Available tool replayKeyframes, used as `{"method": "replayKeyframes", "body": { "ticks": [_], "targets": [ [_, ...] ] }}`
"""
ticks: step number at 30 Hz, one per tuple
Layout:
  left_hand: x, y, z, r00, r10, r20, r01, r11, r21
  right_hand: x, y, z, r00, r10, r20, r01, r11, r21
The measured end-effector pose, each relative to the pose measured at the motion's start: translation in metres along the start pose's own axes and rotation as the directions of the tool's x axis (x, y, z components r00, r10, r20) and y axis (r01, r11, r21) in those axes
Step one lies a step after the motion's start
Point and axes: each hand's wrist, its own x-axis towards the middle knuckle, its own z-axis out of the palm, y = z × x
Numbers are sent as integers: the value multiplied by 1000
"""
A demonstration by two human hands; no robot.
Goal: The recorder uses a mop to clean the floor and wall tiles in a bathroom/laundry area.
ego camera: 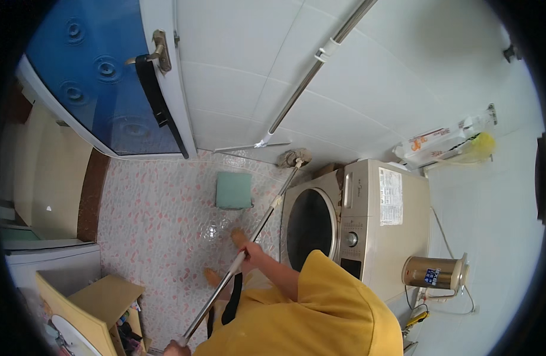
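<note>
My right hand (pixel 252 254) grips the middle of a mop's metal pole (pixel 210 301). My left hand (pixel 177 348) holds the pole's upper end at the bottom edge of the view. The pole runs up and right to the grey-brown mop head (pixel 295 157), which lies where the floor meets the tiled wall, beside the front-loading washing machine (pixel 311 227). A second metal pole (pixel 296 95) with a flat, blade-like head (pixel 250 147) leans on the wall, left of the mop head. A green square stool or box (pixel 234 190) stands on the pebble-patterned floor.
An open blue glass door (pixel 121 120) stands upper left, by a brown threshold (pixel 93 196). Lower left is a wooden cabinet (pixel 106 297) with a white basin (pixel 77 336). A gold-coloured kettle or jug (pixel 433 272) is beyond the washing machine. Plastic bags (pixel 442 144) hang on the wall.
</note>
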Motion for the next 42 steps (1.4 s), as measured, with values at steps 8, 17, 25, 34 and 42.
{"method": "replayKeyframes", "body": {
  "ticks": [8, 17, 25, 34, 42],
  "targets": [
    [-4, -122, 39, 838, 204, -506, -197, 978, 68, -158, 33, 61, 972, 72, 224, -66, 997, -34],
    [12, -157, 106, 971, -13, -239, -45, 972, -232, -169, 26, 92, 922, 73, 381, -3, 984, -181],
    [-2, -86, 59, 947, -200, -252, 182, 979, -91, -85, -10, 51, 922, 160, 354, -157, 987, -40],
    [36, 88, -6, 681, 125, -721, -190, 982, -9, 24, -88, -50, 994, 33, -106, 13, 915, 403],
    [39, 11, 17, 634, 111, -765, -150, 989, 19, -38, -48, -9, 999, -40, -6, 40, 980, 196]
  ]
}}
